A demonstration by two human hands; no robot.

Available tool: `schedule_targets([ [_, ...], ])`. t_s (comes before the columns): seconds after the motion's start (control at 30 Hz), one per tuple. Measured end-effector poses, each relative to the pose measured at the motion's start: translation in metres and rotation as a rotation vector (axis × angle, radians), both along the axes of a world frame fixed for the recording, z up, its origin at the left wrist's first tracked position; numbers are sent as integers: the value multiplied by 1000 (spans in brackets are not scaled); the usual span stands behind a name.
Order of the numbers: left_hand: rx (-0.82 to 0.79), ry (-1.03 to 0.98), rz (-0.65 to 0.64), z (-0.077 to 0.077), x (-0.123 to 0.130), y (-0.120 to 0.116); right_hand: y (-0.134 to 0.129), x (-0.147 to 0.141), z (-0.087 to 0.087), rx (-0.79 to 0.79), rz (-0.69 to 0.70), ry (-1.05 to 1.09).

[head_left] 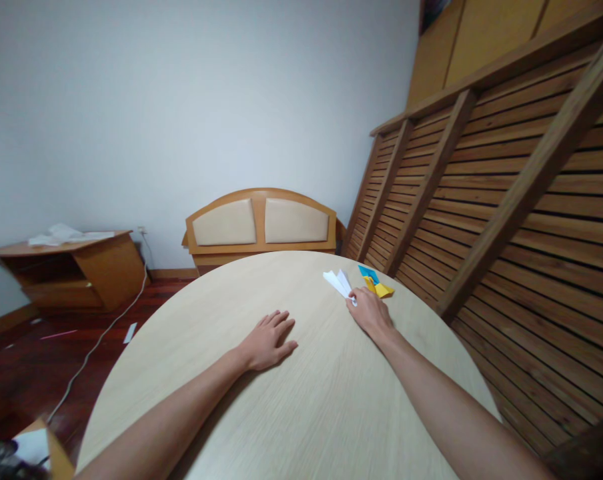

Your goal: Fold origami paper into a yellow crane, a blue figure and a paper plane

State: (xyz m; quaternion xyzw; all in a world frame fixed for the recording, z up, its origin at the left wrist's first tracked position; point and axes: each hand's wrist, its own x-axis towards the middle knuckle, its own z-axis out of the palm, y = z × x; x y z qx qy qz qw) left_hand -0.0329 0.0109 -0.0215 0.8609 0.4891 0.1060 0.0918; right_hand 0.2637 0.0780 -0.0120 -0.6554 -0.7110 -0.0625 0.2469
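My left hand (pixel 269 340) lies palm down on the round pale table (pixel 221 293), fingers spread, touching nothing else. Over at the table's right side, my right hand (pixel 370 311) pinches the near end of a folded white paper piece (pixel 337 283), whose wider end fans out away from me. Just beyond my right hand sit a folded yellow paper piece (pixel 383 289) and a blue paper piece (pixel 368 273), close together; my fingers hide part of the yellow one.
A slatted wooden frame (pixel 481 193) leans along the right. Behind the table stands a headboard (pixel 261 193). At left, a low cabinet (pixel 106 273) bears white papers (pixel 64 233), and a cable (pixel 101 341) runs across the floor. An open box (pixel 56 450) is at lower left.
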Motion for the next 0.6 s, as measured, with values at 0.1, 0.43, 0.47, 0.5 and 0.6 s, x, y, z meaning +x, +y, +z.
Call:
schedule_targets([
  [0.1,4,-1,-2,-2,0,1,-11,-13,2,36,165,-19],
  [0.43,17,-17,-5,-2,0,1,-48,-54,-2,-273,545,34],
  [0.47,12,-14,-4,-2,0,1,-49,-55,-2,-304,561,26],
  [0.5,10,-13,-5,-1,0,1,-50,-55,-2,-332,573,18],
  [0.6,25,-19,-13,-2,0,1,-51,-56,-3,-387,587,1],
])
